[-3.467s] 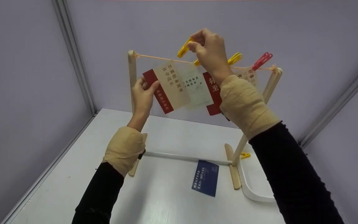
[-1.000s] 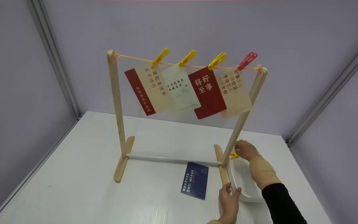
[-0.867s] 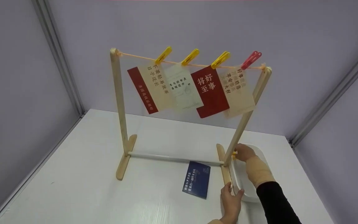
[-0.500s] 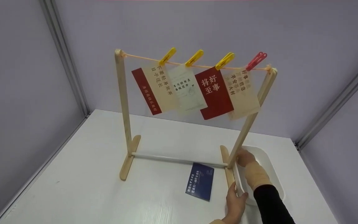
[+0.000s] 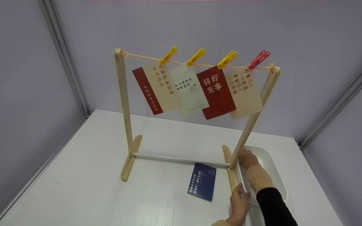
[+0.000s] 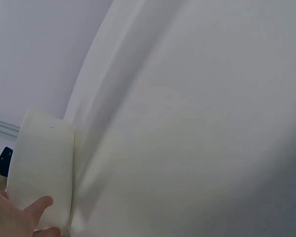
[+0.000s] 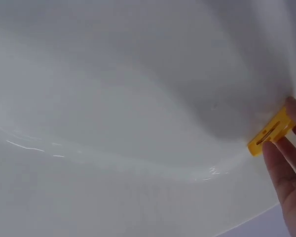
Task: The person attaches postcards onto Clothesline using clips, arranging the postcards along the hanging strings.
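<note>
In the right wrist view, my right hand [image 7: 292, 185] pinches a yellow clothespin [image 7: 274, 132] between thumb and fingers, over the inside of the white tray. In the head view that hand [image 5: 248, 159] reaches inside the tray's [image 5: 275, 177] left wall, and the clothespin is hidden. My left hand [image 5: 240, 201] touches the tray's near left corner from outside, thumb and forefinger spread. The left wrist view has its thumb [image 6: 39, 205] against the tray's outer wall [image 6: 44, 158]. A dark blue card [image 5: 202, 182] lies flat, left of the hands.
A wooden rack [image 5: 124, 103] stands on the white table [image 5: 90, 188], its right foot beside the tray. From its orange string [image 5: 143, 57] hang several cards, such as a red one [image 5: 217, 97], under yellow clothespins [image 5: 196, 57] and a red one [image 5: 259, 60]. Walls [image 5: 24, 94] enclose the table.
Both hands have come down from the string to the tray, leaving a yellow clothespin on the leftmost card. My right hand has since taken hold of the yellow clothespin in the tray.
</note>
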A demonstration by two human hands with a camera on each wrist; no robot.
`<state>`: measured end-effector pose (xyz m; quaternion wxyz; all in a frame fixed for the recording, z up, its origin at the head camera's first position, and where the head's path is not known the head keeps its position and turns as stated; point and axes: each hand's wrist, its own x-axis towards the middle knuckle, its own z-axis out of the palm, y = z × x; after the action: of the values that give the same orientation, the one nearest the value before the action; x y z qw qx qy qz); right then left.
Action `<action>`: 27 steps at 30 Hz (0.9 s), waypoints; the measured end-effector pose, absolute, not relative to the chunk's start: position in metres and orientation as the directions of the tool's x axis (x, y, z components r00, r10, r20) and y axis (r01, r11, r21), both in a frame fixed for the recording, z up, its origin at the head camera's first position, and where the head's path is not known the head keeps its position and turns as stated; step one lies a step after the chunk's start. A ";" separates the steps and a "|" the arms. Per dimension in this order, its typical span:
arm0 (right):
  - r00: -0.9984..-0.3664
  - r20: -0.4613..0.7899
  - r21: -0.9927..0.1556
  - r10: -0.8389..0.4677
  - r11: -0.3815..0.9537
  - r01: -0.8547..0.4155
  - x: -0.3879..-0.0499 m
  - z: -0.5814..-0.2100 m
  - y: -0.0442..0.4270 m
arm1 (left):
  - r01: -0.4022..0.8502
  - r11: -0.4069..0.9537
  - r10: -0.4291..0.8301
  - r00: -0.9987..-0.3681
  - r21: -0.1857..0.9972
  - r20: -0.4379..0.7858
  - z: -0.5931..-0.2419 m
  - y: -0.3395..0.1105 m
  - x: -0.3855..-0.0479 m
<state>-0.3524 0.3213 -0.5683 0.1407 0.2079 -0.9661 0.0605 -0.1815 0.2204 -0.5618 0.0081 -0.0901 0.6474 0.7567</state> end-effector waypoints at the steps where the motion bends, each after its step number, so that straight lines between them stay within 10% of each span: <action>1: -0.870 0.307 -0.053 -0.385 0.906 -0.420 -0.352 -0.569 0.321 | -0.126 -0.163 -0.104 -0.984 0.979 -0.144 -0.562 0.220 -0.181; 15: -0.879 0.244 -0.135 -0.410 0.883 -0.449 -0.350 -0.566 0.336 | -0.151 -0.175 -0.104 -0.980 0.973 -0.171 -0.561 0.221 -0.182; 27: -0.987 0.126 -0.546 -0.102 0.823 -0.154 -0.331 -0.519 0.356 | -0.144 -0.165 -0.102 -0.982 0.976 -0.162 -0.560 0.221 -0.179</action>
<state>-0.3310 0.3557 -0.5194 0.0455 0.0670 -0.9537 0.2896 -0.1792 0.2210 -0.5601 0.0137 -0.0951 0.6460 0.7572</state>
